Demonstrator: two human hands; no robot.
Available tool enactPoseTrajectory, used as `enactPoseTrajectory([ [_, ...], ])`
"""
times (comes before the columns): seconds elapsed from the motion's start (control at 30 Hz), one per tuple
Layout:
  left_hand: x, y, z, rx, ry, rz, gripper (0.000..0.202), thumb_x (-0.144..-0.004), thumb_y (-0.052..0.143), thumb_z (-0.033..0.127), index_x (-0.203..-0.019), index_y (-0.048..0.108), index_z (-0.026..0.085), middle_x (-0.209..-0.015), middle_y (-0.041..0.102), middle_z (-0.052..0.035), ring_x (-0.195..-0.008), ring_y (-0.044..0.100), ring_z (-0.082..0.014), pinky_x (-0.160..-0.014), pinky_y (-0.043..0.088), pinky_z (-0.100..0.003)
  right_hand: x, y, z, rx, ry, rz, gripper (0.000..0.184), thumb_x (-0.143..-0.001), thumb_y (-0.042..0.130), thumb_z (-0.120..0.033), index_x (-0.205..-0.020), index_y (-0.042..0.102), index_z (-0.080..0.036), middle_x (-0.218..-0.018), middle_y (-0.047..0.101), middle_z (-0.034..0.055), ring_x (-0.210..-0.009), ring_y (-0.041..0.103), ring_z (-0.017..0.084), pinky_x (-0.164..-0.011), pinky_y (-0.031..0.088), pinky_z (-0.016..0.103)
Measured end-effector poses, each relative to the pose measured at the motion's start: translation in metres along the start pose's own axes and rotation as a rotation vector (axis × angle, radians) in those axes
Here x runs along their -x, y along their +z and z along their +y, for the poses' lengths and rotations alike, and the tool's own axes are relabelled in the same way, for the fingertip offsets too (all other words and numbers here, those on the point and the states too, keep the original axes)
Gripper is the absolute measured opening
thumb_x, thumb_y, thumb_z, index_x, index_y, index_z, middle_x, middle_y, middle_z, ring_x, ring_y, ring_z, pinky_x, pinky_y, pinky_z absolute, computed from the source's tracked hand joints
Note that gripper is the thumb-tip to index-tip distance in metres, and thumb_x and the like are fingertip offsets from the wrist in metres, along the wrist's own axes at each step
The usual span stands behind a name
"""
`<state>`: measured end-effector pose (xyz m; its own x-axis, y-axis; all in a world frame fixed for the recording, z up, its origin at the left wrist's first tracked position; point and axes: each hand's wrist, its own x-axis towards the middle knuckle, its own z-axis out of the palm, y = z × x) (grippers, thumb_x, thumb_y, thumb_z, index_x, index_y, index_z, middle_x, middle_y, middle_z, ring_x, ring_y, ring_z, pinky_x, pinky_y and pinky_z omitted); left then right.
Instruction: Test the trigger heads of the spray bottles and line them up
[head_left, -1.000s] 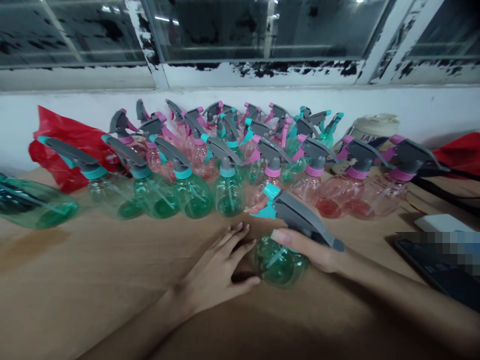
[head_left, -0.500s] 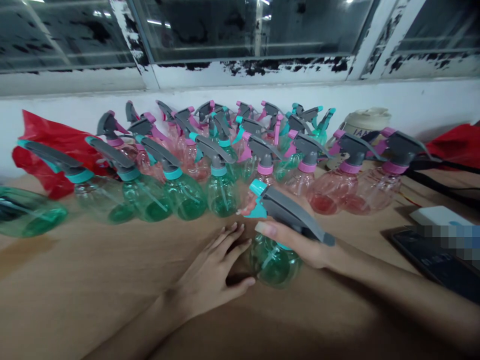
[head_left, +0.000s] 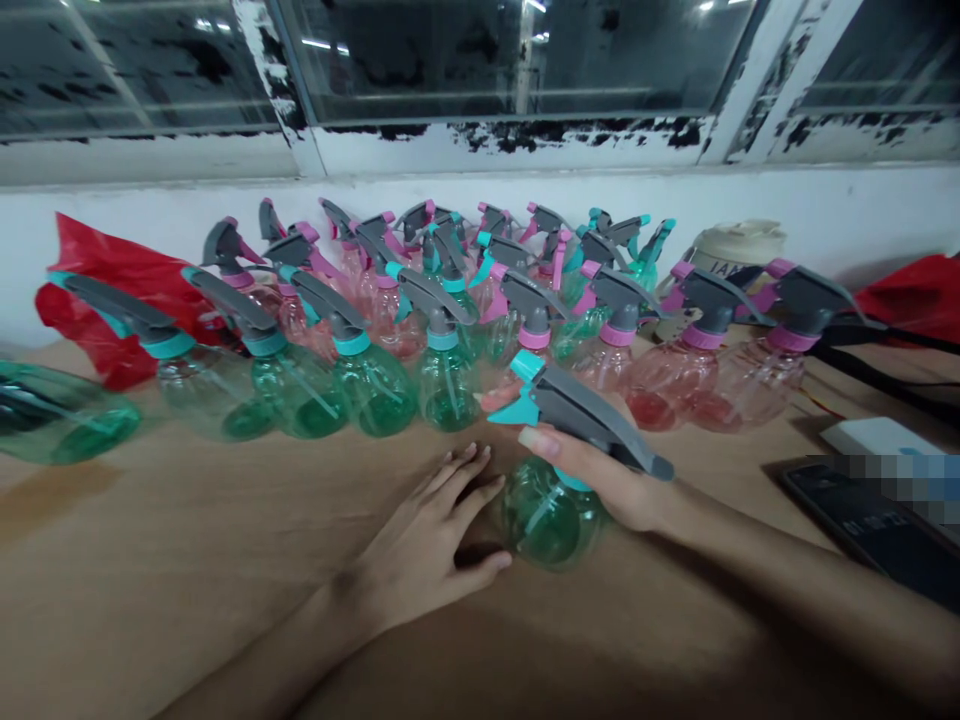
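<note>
A green spray bottle [head_left: 549,515] with a grey and teal trigger head [head_left: 577,412] stands on the brown table [head_left: 187,540] in front of me. My right hand [head_left: 600,470] is wrapped round its neck, just under the trigger head. Beside the bottle's base my left hand [head_left: 427,540] lies flat on the table, fingers spread, with the thumb close to the base. Behind them stand rows of several green spray bottles [head_left: 375,385] and pink spray bottles [head_left: 697,375] with grey trigger heads.
A red plastic bag [head_left: 112,290] lies at the back left, a fallen green bottle [head_left: 52,420] at the far left. A cream jar [head_left: 739,250] stands by the wall. A dark phone [head_left: 870,530] and a white box [head_left: 870,435] lie at right.
The held bottle has shifted slightly toward the rows with my right hand. My left hand has stayed flat on the table.
</note>
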<state>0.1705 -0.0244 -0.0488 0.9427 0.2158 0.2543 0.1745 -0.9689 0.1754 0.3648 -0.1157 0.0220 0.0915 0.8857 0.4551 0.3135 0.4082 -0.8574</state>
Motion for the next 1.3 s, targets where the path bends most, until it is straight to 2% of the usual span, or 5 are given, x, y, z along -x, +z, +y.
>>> enactPoseTrajectory([
  [0.23,-0.0005,0.0008,0.0004,-0.021,0.005,-0.010,0.061,-0.084,0.061,0.047,-0.133,0.046,0.014,-0.144,0.041,-0.0169,-0.136,0.031,-0.0330,-0.108,0.031,-0.052,0.0030,0.0013,0.0007,0.012,0.042,0.004,0.031,-0.082,0.063,-0.038,-0.111,0.063,-0.026,-0.106,0.067,0.0015,-0.096,0.063,0.018,-0.086,0.051,0.033],
  [0.47,-0.0012,-0.0025,0.0020,-0.001,-0.019,-0.022,0.060,-0.084,0.061,0.047,-0.134,0.045,0.018,-0.144,0.042,-0.0139,-0.135,0.033,-0.0330,-0.108,0.031,-0.052,0.0028,-0.0004,0.0041,0.043,0.019,0.000,0.026,-0.083,0.063,-0.038,-0.106,0.062,-0.025,-0.094,0.067,0.0007,-0.086,0.064,0.018,-0.076,0.052,0.032],
  [0.87,-0.0022,-0.0040,0.0027,-0.015,-0.010,-0.017,0.062,-0.084,0.062,0.046,-0.136,0.042,0.018,-0.145,0.040,-0.0147,-0.136,0.032,-0.0323,-0.108,0.032,-0.052,0.0013,0.0008,0.0013,-0.010,0.030,-0.036,0.026,-0.084,0.062,-0.034,-0.107,0.061,-0.024,-0.097,0.065,0.0007,-0.088,0.063,0.016,-0.080,0.050,0.031],
  [1.07,-0.0023,-0.0030,0.0029,-0.041,0.004,-0.024,0.061,-0.085,0.061,0.047,-0.134,0.044,0.015,-0.143,0.042,-0.0165,-0.136,0.032,-0.0328,-0.108,0.032,-0.051,0.0020,0.0004,0.0024,-0.063,0.017,-0.041,0.028,-0.083,0.064,-0.034,-0.109,0.062,-0.025,-0.107,0.066,0.0010,-0.097,0.064,0.016,-0.086,0.050,0.030],
  [1.3,-0.0014,-0.0034,0.0028,-0.048,0.005,-0.016,0.062,-0.085,0.061,0.047,-0.135,0.043,0.014,-0.145,0.039,-0.0159,-0.136,0.031,-0.0318,-0.109,0.031,-0.049,0.0004,0.0021,-0.0017,-0.029,0.008,-0.014,0.023,-0.082,0.064,-0.033,-0.103,0.065,-0.024,-0.101,0.069,0.0018,-0.092,0.066,0.017,-0.083,0.051,0.031],
])
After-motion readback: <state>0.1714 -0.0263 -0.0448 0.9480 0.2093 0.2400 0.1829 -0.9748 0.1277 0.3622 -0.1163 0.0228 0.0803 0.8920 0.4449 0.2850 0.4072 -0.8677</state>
